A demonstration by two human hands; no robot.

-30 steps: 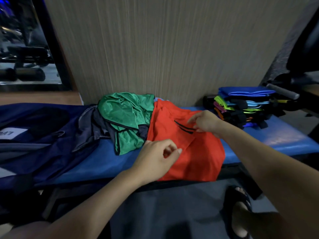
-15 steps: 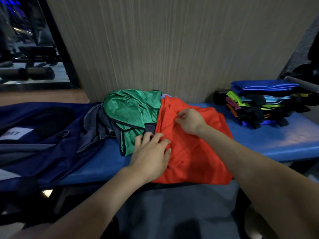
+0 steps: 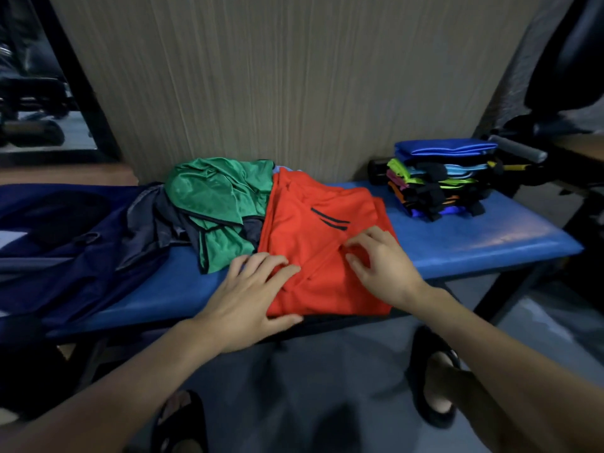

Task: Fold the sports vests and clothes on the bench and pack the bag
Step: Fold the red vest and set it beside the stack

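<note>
**A:** Two hands have shifted on the red garment [image 3: 313,256] in the last second. Left hand [image 3: 251,295] went from a loose pinch above the cloth to lying flat on its near-left corner, fingers [image 3: 261,266] straight, thumb along the front hem. It presses and grips nothing.

**B:** Right?

**A:** Right hand [image 3: 382,266] came back from the black stripe mark toward the near-right part. It's now over a crease, fingers curled with tips on the cloth. Could be pinching the fold, can't tell from here.

**B:** Meaning for the task?

**A:** My read: flattening a fold in progress. The red piece lies mid-bench [image 3: 490,237], front hem at the near edge, not packed yet. The green vest [image 3: 219,207] is unfolded, bunched against its left side. A folded stack [image 3: 438,181] sits well apart at the right end.

**B:** Bag?

**A:** The navy bag [image 3: 49,243] is at the left end, cut off by the frame. I can't see whether it's open or what's inside.

**B:** Other blind spots?

**A:** Grey cloth [image 3: 150,223] between bag and green vest: can't tell if it's a garment or a bag flap. A blue sliver behind the red top is mostly hidden. I can't count the stack's layers.
</note>
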